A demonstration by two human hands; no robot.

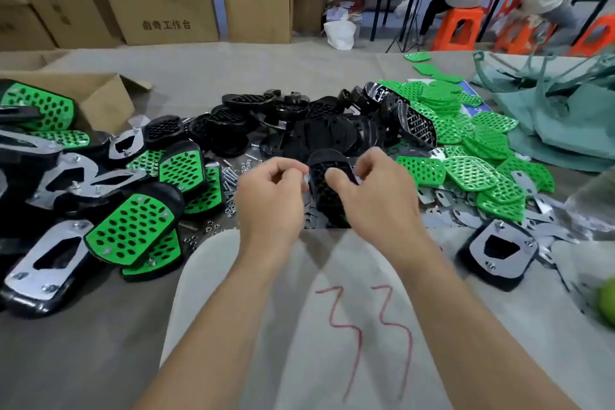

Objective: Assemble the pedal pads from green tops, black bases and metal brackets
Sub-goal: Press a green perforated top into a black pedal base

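At centre, above the person's lap, a black base [323, 191] was held between both hands. The right hand [372, 200] gripped its right edge, thumb on its face. The left hand [269, 200], fingers curled, pinched at its left edge. Green tops [472, 173] lay heaped to the right.

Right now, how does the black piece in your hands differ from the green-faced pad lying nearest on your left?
The black base is held up by the left hand and right hand; the finished pad lies on the cloth. The black base shows only black; the finished pad carries a green top. The finished pad shows screw heads at its corners; none show on the black base. Both are perforated with holes.
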